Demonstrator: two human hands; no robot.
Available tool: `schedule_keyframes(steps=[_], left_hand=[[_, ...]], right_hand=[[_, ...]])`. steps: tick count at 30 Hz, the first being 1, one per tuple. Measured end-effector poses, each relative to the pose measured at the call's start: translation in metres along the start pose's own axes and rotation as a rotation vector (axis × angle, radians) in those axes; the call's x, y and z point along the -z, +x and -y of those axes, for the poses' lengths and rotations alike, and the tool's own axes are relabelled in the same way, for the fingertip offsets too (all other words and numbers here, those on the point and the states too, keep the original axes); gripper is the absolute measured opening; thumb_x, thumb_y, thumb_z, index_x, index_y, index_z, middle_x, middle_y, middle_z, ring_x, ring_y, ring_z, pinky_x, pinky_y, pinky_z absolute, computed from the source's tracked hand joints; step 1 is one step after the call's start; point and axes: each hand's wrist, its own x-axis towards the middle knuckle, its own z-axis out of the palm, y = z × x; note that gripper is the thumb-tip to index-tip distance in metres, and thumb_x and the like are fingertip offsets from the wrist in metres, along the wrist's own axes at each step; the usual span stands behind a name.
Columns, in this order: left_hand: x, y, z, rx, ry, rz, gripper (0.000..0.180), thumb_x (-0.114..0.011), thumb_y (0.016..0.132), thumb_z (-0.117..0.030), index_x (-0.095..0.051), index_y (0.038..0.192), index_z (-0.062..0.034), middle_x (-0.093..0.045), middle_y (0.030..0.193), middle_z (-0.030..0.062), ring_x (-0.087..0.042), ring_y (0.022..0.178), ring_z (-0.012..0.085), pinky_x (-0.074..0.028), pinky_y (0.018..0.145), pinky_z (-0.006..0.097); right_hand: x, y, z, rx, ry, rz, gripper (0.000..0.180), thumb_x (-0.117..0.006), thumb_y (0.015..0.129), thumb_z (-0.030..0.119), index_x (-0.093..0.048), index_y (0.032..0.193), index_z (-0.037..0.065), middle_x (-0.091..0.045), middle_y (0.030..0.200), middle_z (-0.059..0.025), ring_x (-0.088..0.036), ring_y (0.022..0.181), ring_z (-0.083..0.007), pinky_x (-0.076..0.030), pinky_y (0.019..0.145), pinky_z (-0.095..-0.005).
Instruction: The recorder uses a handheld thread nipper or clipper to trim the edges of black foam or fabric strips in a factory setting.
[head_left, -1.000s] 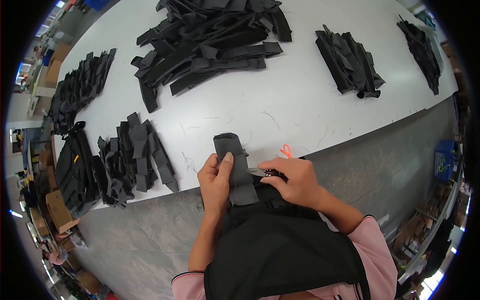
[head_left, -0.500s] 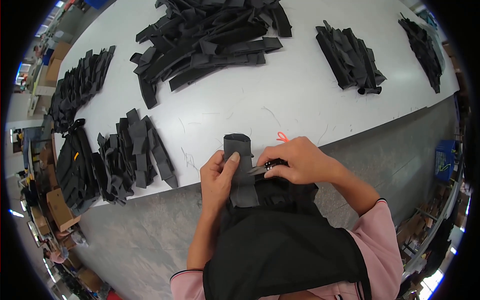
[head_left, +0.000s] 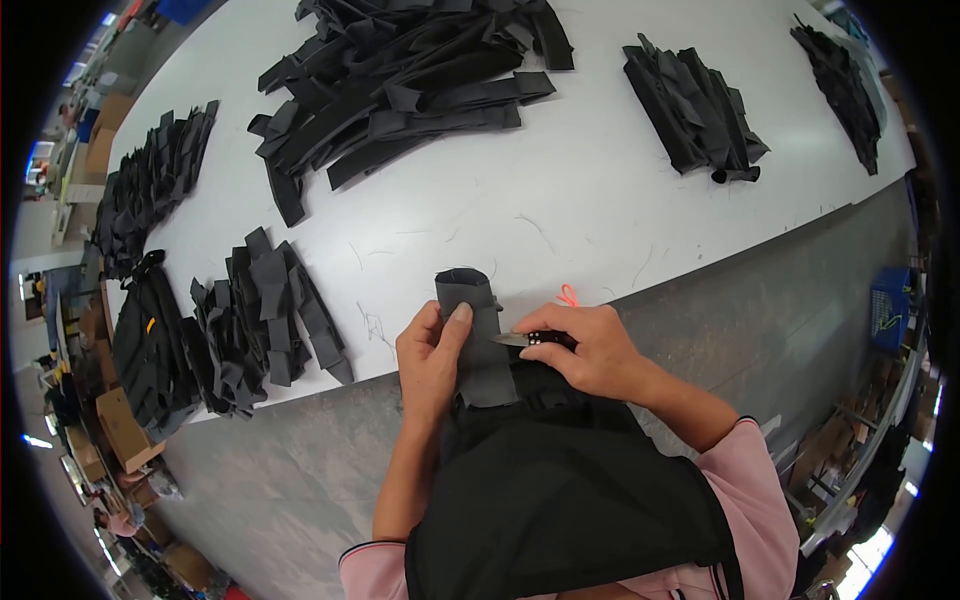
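Observation:
My left hand [head_left: 432,358] pinches a dark grey fabric strip [head_left: 476,345] near its upper end, thumb lying on top. The strip's far end is folded into a loop, and its lower part hangs toward my black apron. In my right hand [head_left: 592,345] is a pair of small thread snips [head_left: 540,341] with black handles, blades pointing left at the strip's right edge. Whether the blades touch the fabric I cannot tell. A bright orange-red cord loop [head_left: 568,294] sticks out above my right hand.
On the white table [head_left: 440,215] lies a large pile of black strips [head_left: 410,90] at the back. Smaller bundles [head_left: 695,110] lie right and left [head_left: 270,310], with a black bag-like item [head_left: 153,345] at the left edge. Loose threads [head_left: 535,228] are scattered about. A blue basket [head_left: 889,310] stands far right.
The snips have turned to point more level, and my right hand has shifted slightly right and down. My left hand still grips the strip. The whole view has shifted slightly.

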Motion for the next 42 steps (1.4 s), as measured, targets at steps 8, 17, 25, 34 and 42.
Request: schedule_keyframes(steps=[8,17,25,34,42], left_hand=[[-0.006,-0.002,-0.008,0.084,-0.133,-0.046,0.017,-0.061,0.089,-0.016,-0.057,0.078,-0.0042,-0.051,0.068,-0.0072,-0.040,0.062,-0.0004,-0.031,0.053,0.018],[0.003,-0.003,0.001,0.127,-0.138,0.039,0.016,-0.063,0.088,-0.015,-0.063,0.090,0.0001,-0.061,0.072,-0.0022,-0.049,0.064,0.0012,-0.040,0.057,0.018],[0.000,-0.005,0.001,0.128,-0.204,0.079,0.017,-0.062,0.088,-0.015,-0.064,0.094,0.0007,-0.064,0.078,0.0004,-0.053,0.069,0.0027,-0.043,0.061,0.018],[-0.007,-0.007,-0.002,0.120,-0.170,0.036,0.017,-0.062,0.089,-0.017,-0.064,0.090,0.0002,-0.062,0.077,-0.0015,-0.050,0.067,0.0016,-0.041,0.060,0.018],[-0.002,-0.007,0.004,0.075,-0.126,0.011,0.017,-0.062,0.089,-0.017,-0.063,0.087,-0.0005,-0.060,0.075,-0.0031,-0.048,0.066,0.0005,-0.038,0.058,0.018]], right_hand=[[-0.003,0.001,0.007,0.456,-0.449,-0.174,0.025,-0.063,0.068,0.004,-0.062,0.093,0.008,-0.055,0.076,-0.0017,-0.053,0.058,-0.0172,-0.038,0.052,-0.0289],[-0.003,0.005,0.001,0.634,-0.497,-0.070,0.024,-0.065,0.069,0.004,-0.064,0.093,0.007,-0.057,0.075,-0.0031,-0.054,0.059,-0.0134,-0.038,0.051,-0.0267],[-0.007,-0.005,-0.009,-0.095,0.659,0.103,0.022,-0.060,0.078,-0.003,-0.053,0.099,0.003,-0.053,0.082,-0.0041,-0.054,0.068,-0.0122,-0.044,0.056,-0.0260],[-0.003,-0.014,0.007,0.320,-0.211,-0.130,0.023,-0.073,0.067,0.002,-0.063,0.088,0.003,-0.051,0.076,-0.0071,-0.055,0.061,-0.0199,-0.044,0.052,-0.0282],[-0.011,-0.008,0.005,0.409,-0.275,-0.184,0.024,-0.073,0.067,0.005,-0.061,0.088,0.004,-0.049,0.077,-0.0070,-0.055,0.060,-0.0215,-0.045,0.052,-0.0297]])
